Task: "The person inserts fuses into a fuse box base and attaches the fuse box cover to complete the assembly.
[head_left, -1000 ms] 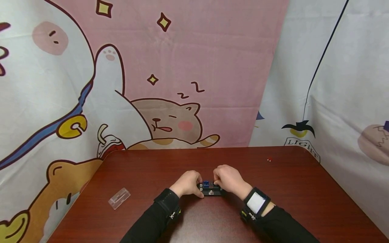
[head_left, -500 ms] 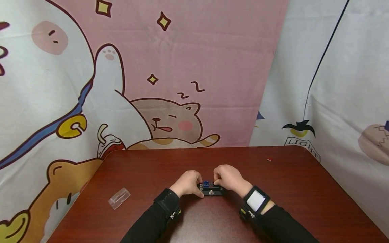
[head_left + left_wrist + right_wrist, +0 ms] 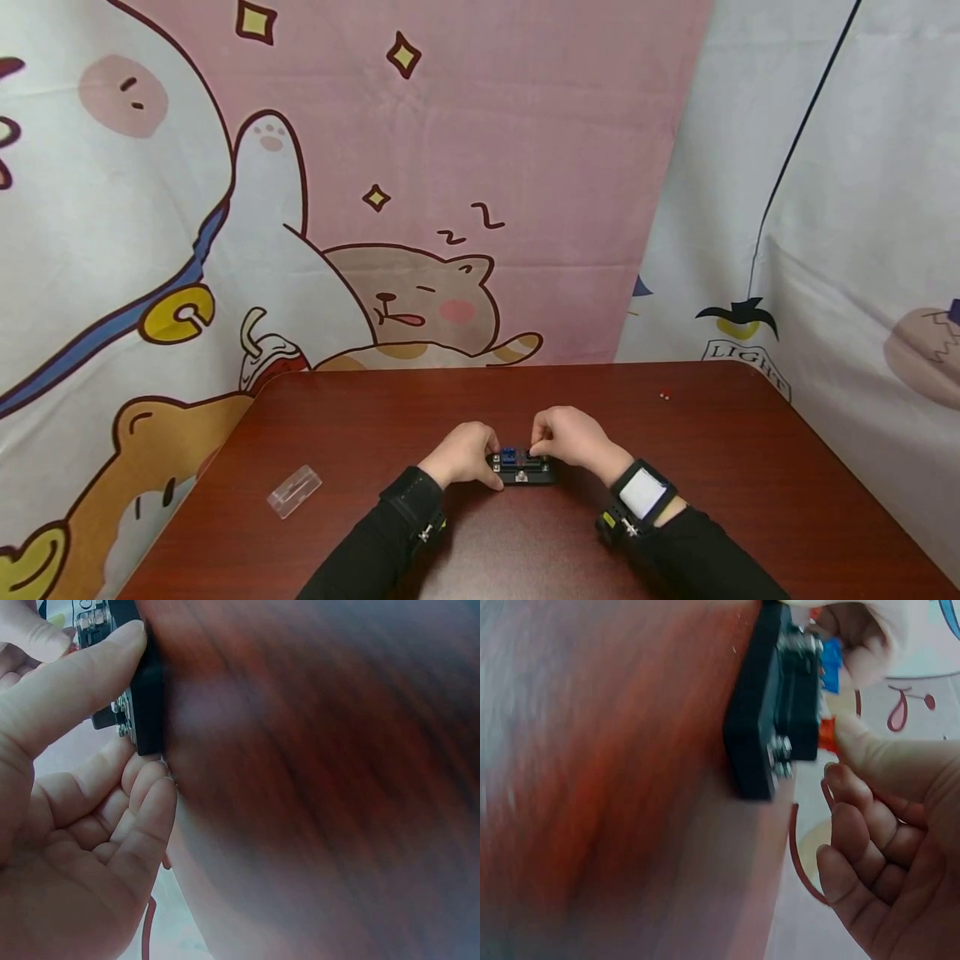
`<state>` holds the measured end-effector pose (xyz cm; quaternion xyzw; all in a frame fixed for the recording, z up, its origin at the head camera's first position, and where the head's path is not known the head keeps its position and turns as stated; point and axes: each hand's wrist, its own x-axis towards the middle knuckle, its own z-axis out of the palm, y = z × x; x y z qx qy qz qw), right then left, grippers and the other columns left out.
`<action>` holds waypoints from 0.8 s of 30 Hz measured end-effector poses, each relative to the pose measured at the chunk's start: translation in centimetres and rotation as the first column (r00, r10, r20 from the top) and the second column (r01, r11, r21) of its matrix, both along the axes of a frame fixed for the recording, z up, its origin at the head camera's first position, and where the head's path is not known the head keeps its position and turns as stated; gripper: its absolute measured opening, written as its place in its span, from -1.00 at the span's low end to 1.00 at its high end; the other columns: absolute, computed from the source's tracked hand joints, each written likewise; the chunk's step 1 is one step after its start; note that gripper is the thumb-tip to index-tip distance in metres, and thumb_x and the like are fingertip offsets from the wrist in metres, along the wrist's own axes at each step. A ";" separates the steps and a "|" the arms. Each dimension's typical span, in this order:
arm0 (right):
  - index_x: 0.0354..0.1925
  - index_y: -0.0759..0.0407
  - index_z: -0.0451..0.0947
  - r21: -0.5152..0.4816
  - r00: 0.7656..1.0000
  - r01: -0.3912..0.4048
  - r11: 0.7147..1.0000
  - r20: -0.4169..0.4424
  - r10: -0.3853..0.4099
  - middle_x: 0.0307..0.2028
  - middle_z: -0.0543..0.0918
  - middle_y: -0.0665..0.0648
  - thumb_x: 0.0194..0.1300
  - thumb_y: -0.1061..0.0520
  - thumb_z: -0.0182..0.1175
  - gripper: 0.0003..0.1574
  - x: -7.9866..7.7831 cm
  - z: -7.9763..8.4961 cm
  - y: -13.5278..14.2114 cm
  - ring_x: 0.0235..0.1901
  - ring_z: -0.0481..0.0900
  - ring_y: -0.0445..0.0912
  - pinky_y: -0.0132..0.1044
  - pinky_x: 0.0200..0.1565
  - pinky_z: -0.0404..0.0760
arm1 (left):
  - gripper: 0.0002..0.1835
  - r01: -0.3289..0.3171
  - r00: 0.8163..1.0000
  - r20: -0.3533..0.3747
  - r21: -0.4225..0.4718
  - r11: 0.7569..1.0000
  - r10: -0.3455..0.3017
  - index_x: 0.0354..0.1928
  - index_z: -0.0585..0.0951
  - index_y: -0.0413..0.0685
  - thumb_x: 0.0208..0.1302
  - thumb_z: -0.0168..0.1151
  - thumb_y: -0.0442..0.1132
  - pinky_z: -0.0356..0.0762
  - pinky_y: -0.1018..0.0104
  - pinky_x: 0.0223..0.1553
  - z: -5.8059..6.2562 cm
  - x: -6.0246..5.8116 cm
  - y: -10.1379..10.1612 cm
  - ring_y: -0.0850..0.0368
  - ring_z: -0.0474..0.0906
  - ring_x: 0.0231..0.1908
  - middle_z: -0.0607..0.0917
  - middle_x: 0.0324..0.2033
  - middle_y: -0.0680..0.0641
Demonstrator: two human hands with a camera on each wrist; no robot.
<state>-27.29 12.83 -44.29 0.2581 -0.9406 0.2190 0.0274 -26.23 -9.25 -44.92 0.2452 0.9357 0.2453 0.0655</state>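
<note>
A black fuse block point(image 3: 525, 478) with metal screw terminals sits on the table between both hands. My left hand point(image 3: 467, 454) grips its left end, the thumb on the near side and fingers at the far side. Near that end, a blue blade fuse point(image 3: 831, 666) stands up from the block. My right hand point(image 3: 576, 437) is over the block's right part, pinching an orange-red blade fuse point(image 3: 826, 735) between thumb and index finger. The fuse is against the block's top in the right wrist view; how deep it sits cannot be told. The other right fingers are curled.
A clear plastic cover point(image 3: 295, 490) lies at the left of the brown table point(image 3: 390, 408). Tiny red-and-white bits point(image 3: 664, 395) lie near the far right edge. A printed cloth point(image 3: 480, 167) hangs behind the table.
My right hand and wrist have shifted slightly to the right, uncovering a little more of the block's right end. The left hand and the block have stayed in place.
</note>
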 end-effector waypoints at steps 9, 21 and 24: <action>-0.41 0.02 0.59 -0.061 0.981 0.191 0.980 0.049 -0.188 -0.53 0.55 -0.10 0.16 0.11 0.45 -0.81 -1.7 0.8 5.0 -0.51 0.45 -0.17 -0.22 -0.41 0.46 | -0.53 -0.013 1.000 -0.001 -0.014 1.000 0.013 -0.32 0.68 -0.10 -0.31 0.72 -0.13 0.48 0.27 -0.23 -0.1 0.0 0.0 0.22 0.47 -0.39 0.63 -0.42 0.08; -0.34 0.11 0.59 -0.029 0.930 0.361 0.932 0.080 -0.358 -0.46 0.59 0.02 0.25 0.10 0.37 -0.85 -4.0 1.0 11.1 -0.47 0.47 -0.08 -0.20 -0.42 0.44 | -0.53 -0.022 1.000 0.010 -0.019 1.000 0.022 -0.30 0.68 -0.10 -0.28 0.71 -0.12 0.49 0.27 -0.22 -0.2 0.0 0.0 0.22 0.47 -0.37 0.61 -0.41 0.08; -0.33 0.13 0.59 -0.019 0.918 0.388 0.922 0.093 -0.384 -0.44 0.60 0.04 0.27 0.09 0.35 -0.85 -4.4 0.9 12.3 -0.45 0.48 -0.06 -0.18 -0.41 0.44 | -0.53 -0.009 1.000 -0.002 -0.020 1.000 0.009 -0.30 0.69 -0.10 -0.29 0.72 -0.13 0.49 0.29 -0.23 -0.2 0.0 0.0 0.23 0.48 -0.38 0.63 -0.42 0.09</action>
